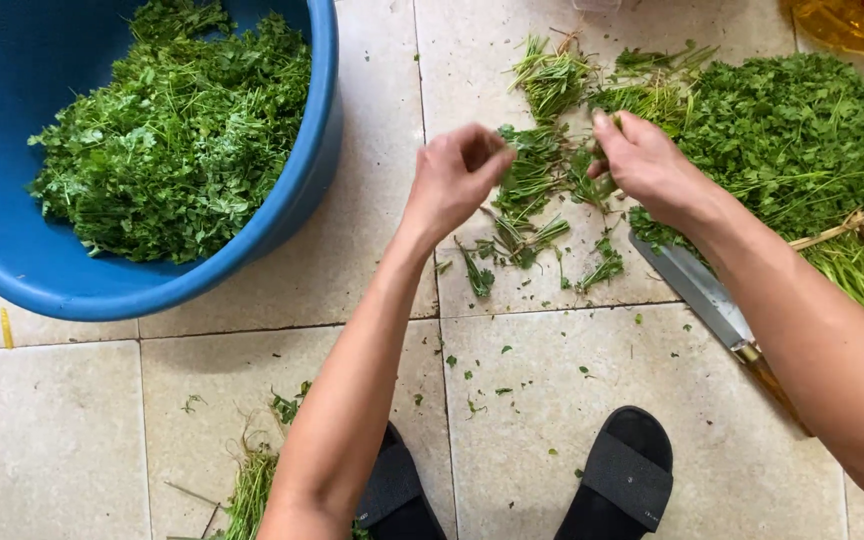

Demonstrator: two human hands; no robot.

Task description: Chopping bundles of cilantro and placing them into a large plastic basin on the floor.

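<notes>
My left hand (454,178) and my right hand (644,162) hold a small bunch of green herb stems (537,170) between them above the tiled floor (552,420). Both hands pinch the sprigs, the left at one end, the right at the other. A big pile of leafy green herbs (792,130) lies on the floor just right of my right hand. At the left stands a large blue plastic basin (297,185) filled with picked herb leaves (177,130).
A knife (704,298) with a wooden handle lies on the floor under my right forearm. Loose stems (552,75) and bits are scattered ahead. Two black sandals (622,480) sit at the bottom. A yellow container (852,20) is at the top right.
</notes>
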